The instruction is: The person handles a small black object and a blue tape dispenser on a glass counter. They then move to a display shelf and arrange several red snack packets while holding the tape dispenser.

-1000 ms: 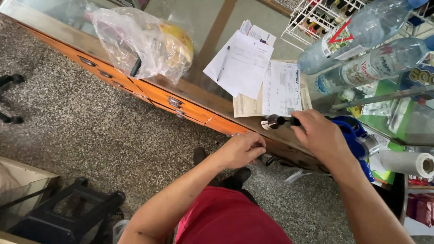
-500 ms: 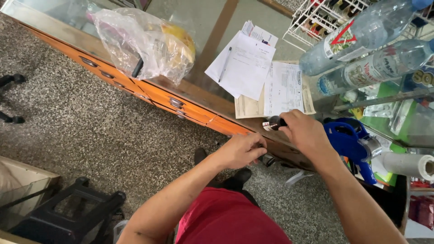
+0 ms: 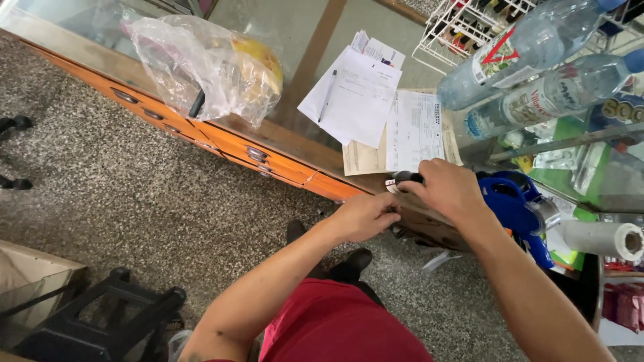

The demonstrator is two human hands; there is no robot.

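The speckled floor [image 3: 100, 201] fills most of what I see below me, with a black stool [image 3: 100, 322] standing on it at the lower left. Across the top runs the counter [image 3: 295, 40], glass-topped, with orange drawers [image 3: 235, 151] along its front edge. On the glass lies a clear plastic bag [image 3: 201, 67] with something yellow inside. Near it sits a stack of papers [image 3: 362, 100], a pen [image 3: 327, 97] resting on the top sheet. To the right, two clear water bottles [image 3: 523, 47] lie on their sides beside a white wire rack [image 3: 463, 27]. A blue plastic thing [image 3: 510, 201] sits just past my right wrist, and a white paper roll [image 3: 597, 238] lies further right.

My right hand [image 3: 446, 191] is clenched around a small black tool [image 3: 406, 177] at the counter's edge, just below the papers; only its dark end shows past my fingers. My left hand [image 3: 362, 216] is curled just below that edge, close to the right one. I cannot tell whether it grips anything, since the fingers hide it.
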